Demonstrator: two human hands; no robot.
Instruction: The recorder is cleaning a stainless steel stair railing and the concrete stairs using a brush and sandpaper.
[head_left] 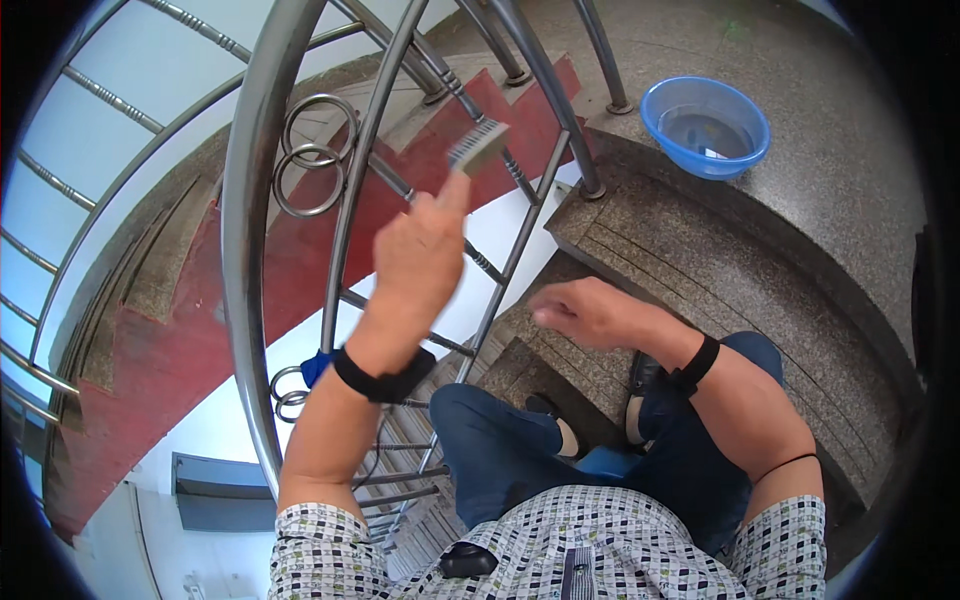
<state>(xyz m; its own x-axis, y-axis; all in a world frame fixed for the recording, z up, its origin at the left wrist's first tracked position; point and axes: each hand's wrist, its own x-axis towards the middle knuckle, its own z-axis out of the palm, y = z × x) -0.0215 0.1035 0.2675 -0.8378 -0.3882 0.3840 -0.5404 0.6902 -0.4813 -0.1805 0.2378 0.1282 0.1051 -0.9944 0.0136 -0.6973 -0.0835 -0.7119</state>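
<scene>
My left hand (425,245) is closed round a scrub brush (480,147), with a finger stretched along it toward the bristled head. The brush is raised among the steel bars of the stair railing (248,190); whether the bristles touch a bar I cannot tell. Over the steps, to the right of the railing, hangs my right hand (590,312), slightly blurred. Its fingers are loosely bent, thumb apart, and nothing shows in them. Up on the landing at the far right stands a blue plastic basin (705,125) with water and a small pale thing in it.
Speckled stone steps (720,265) curve round on the right, my feet on a lower one. Metal rings (310,180) join the railing bars. A blue cloth (318,368) hangs low on the railing beside my left forearm. Behind the bars rises another flight with a red side (200,270).
</scene>
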